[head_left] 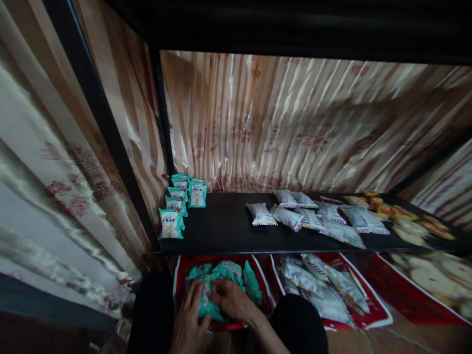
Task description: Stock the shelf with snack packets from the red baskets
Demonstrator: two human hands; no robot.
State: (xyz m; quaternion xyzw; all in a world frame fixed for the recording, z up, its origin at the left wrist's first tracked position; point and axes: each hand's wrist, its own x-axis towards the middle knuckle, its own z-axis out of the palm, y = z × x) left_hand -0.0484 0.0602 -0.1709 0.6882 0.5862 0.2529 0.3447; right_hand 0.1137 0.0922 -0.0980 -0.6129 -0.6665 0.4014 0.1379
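Both my hands are over a red basket (pixel 176 282) that holds several teal-green snack bags (pixel 252 282). My left hand (pixel 191 314) grips one green snack bag (pixel 209 302) from its left, with fingers along the side and the thumb near its lower edge. At the bag's upper right, my right hand (pixel 232 299) is closed with its fingers curled on the same bag. My fingers cover part of this bag. On the black shelf (pixel 221 221) above, more green and white snack bags (pixel 171 223) stand upright in a row at the left end.
White-and-blue snack bags (pixel 261 215) lie loosely on the shelf's middle and right, beside yellowish packs (pixel 400 214). A second red basket (pixel 379 314) holds similar white bags. Farther right is another red container (pixel 401 295). Black posts (pixel 106 118) and curtains (pixel 258 123) enclose the shelf.
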